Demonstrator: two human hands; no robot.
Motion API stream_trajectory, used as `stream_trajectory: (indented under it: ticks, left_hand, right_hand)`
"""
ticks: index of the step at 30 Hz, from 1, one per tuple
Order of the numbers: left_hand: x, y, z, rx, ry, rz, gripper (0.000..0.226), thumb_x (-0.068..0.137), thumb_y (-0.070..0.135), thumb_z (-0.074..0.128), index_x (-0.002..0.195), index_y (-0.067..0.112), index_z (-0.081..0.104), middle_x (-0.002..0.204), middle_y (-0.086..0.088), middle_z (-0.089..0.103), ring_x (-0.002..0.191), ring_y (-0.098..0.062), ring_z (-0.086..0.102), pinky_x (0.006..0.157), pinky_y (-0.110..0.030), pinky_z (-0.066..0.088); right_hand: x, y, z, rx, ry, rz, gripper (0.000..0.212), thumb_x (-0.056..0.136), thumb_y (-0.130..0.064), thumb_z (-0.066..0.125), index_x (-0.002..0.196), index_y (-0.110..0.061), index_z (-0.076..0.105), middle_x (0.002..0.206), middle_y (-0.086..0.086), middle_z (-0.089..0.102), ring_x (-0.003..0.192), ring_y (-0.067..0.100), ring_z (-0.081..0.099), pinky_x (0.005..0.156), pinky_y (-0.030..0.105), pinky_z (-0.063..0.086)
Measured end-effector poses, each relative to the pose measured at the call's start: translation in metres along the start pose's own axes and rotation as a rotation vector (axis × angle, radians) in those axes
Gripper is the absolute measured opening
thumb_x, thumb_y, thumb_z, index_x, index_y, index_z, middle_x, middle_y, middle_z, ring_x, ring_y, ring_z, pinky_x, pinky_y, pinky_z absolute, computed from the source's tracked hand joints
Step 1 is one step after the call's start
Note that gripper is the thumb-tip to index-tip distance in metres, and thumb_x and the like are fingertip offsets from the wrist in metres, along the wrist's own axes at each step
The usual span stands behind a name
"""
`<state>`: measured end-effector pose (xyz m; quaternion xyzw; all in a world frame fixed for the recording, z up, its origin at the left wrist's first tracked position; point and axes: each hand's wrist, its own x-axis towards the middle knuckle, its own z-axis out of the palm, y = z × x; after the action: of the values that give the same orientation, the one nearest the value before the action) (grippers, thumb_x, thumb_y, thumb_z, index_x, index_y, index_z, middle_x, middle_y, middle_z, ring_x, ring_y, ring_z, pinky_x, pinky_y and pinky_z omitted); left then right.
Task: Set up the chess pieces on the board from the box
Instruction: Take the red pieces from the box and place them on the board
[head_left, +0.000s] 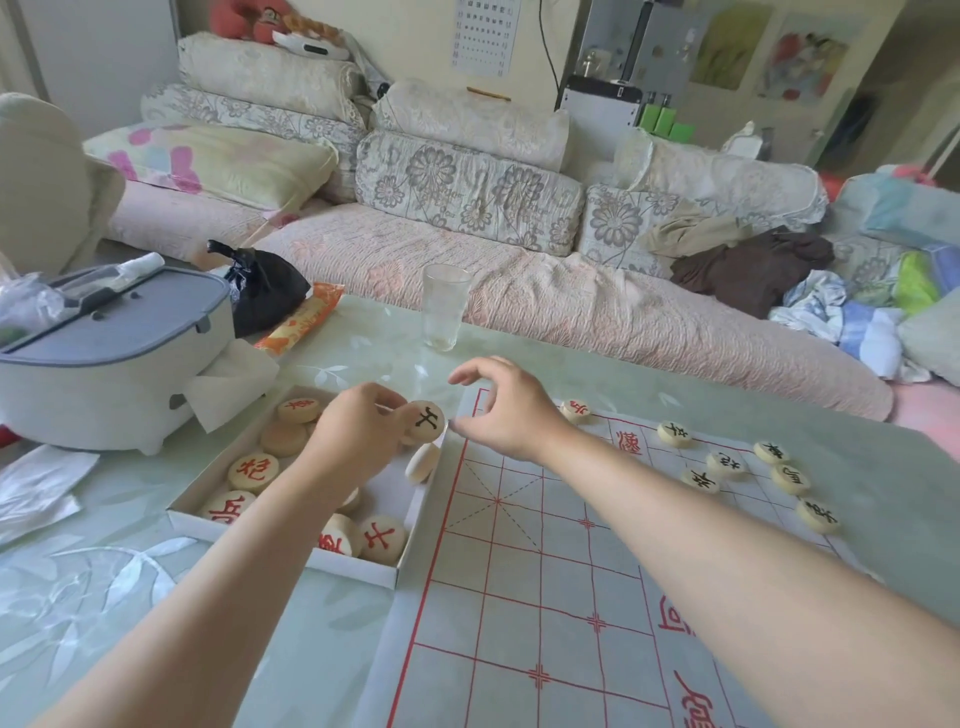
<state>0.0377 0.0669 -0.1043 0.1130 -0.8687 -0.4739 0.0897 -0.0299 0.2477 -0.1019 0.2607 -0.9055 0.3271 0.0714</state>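
**Left hand (358, 431) holds a black piece at the box corner, right hand (498, 410) open beside it**

Head view. Left hand pinches the black-marked piece (428, 421) by its edge, above the far right corner of the box (311, 558), marked face tilted toward the camera. Probably so the character can be read before placing.

The right hand hovers just right of that corner. Its fingers are loosely curved and spread, thumb and forefinger apart, gripping nothing. Reads as a handover pose: the board (519, 571) lies along the box's right wall, and that arm has the easier reach across it.

Inside the box, red-marked pieces (253, 473) lie flat. One blank-side disc (422, 462) stands tipped on edge against the right wall.

Well right of the box, black pieces (727, 462) cluster at the board's far end, with one red piece (575, 410) nearer the box.

Judgement: early-to-mid setup. Black side partly laid, most reds not yet out.
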Motion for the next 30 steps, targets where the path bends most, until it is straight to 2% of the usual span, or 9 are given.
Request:
stream_trajectory:
  ticks: [4, 6, 8, 11, 15, 19, 23, 28, 30]
  left_hand:
    - [-0.004, 0.001, -0.005, -0.159, 0.031, -0.088, 0.015, 0.091, 0.03, 0.063, 0.093, 0.016, 0.069, 0.074, -0.006, 0.072, 0.073, -0.027, 0.071, 0.074, -0.046, 0.06]
    - [-0.008, 0.005, -0.005, -0.235, 0.027, -0.109, 0.017, 0.091, 0.027, 0.063, 0.096, 0.012, 0.07, 0.073, -0.008, 0.072, 0.065, -0.023, 0.068, 0.07, -0.039, 0.061]
    - [-0.011, 0.008, -0.001, -0.262, 0.002, -0.105, 0.019, 0.09, 0.028, 0.065, 0.096, 0.011, 0.071, 0.075, -0.008, 0.072, 0.061, -0.018, 0.066, 0.064, -0.031, 0.059]
    - [-0.015, 0.011, 0.007, -0.281, -0.03, -0.083, 0.021, 0.085, 0.034, 0.07, 0.093, 0.014, 0.071, 0.077, -0.007, 0.073, 0.07, -0.02, 0.068, 0.073, -0.035, 0.06]
    - [-0.019, 0.008, 0.021, 0.154, -0.032, 0.093, 0.018, 0.092, 0.031, 0.052, 0.098, 0.025, 0.068, 0.091, 0.0, 0.069, 0.079, -0.02, 0.063, 0.07, -0.031, 0.052]
    - [-0.017, -0.007, 0.036, 0.498, -0.147, 0.147, 0.029, 0.091, 0.03, 0.048, 0.114, 0.034, 0.064, 0.117, -0.004, 0.065, 0.1, -0.027, 0.057, 0.086, -0.036, 0.051]
    - [-0.02, -0.006, 0.043, 0.502, -0.085, 0.129, 0.027, 0.089, 0.022, 0.054, 0.114, 0.028, 0.065, 0.108, -0.006, 0.067, 0.098, -0.03, 0.056, 0.074, -0.033, 0.051]
    - [-0.035, 0.015, 0.032, 0.38, 0.123, 0.186, 0.031, 0.091, 0.01, 0.046, 0.114, 0.019, 0.065, 0.092, -0.014, 0.067, 0.067, -0.027, 0.058, 0.055, -0.028, 0.045]
    - [-0.04, 0.039, 0.035, 0.355, 0.147, 0.271, 0.031, 0.09, 0.01, 0.048, 0.114, 0.02, 0.065, 0.095, -0.015, 0.068, 0.075, -0.032, 0.06, 0.06, -0.031, 0.045]
  right_hand:
    - [-0.01, -0.025, 0.008, 0.08, -0.036, -0.01, 0.032, 0.074, -0.017, 0.079, 0.103, -0.026, 0.068, 0.107, -0.009, 0.066, 0.069, -0.005, 0.059, 0.067, 0.006, 0.038]
    - [-0.016, -0.032, 0.008, 0.117, -0.036, 0.017, 0.033, 0.074, -0.015, 0.077, 0.105, -0.026, 0.068, 0.101, -0.013, 0.066, 0.068, 0.007, 0.062, 0.066, 0.009, 0.042]
    - [-0.024, -0.038, 0.004, 0.145, -0.026, 0.045, 0.033, 0.074, -0.017, 0.081, 0.104, -0.022, 0.07, 0.081, -0.017, 0.062, 0.062, 0.003, 0.059, 0.061, 0.005, 0.04]
    - [-0.035, -0.041, -0.002, 0.143, -0.014, 0.066, 0.03, 0.073, -0.023, 0.085, 0.1, -0.02, 0.072, 0.068, -0.019, 0.053, 0.055, -0.007, 0.053, 0.054, 0.004, 0.036]
    - [-0.051, -0.026, -0.011, 0.086, 0.041, 0.098, 0.021, 0.077, -0.03, 0.082, 0.09, -0.022, 0.068, 0.091, -0.012, 0.06, 0.066, -0.006, 0.048, 0.062, 0.011, 0.035]
    - [-0.078, -0.001, -0.036, 0.016, 0.06, 0.205, 0.025, 0.076, -0.029, 0.082, 0.094, -0.022, 0.067, 0.111, -0.006, 0.062, 0.083, 0.003, 0.052, 0.076, 0.023, 0.039]
    - [-0.108, 0.024, -0.063, -0.017, 0.109, 0.283, 0.025, 0.076, -0.032, 0.082, 0.095, -0.023, 0.067, 0.109, -0.012, 0.063, 0.098, 0.009, 0.056, 0.079, 0.023, 0.041]
    - [-0.133, 0.046, -0.089, -0.035, 0.141, 0.342, 0.024, 0.075, -0.034, 0.082, 0.087, -0.032, 0.062, 0.109, -0.01, 0.063, 0.097, 0.01, 0.057, 0.083, 0.027, 0.045]
    - [-0.14, 0.055, -0.098, -0.04, 0.154, 0.365, 0.024, 0.073, -0.037, 0.082, 0.084, -0.033, 0.061, 0.105, -0.013, 0.064, 0.097, 0.009, 0.059, 0.084, 0.028, 0.048]
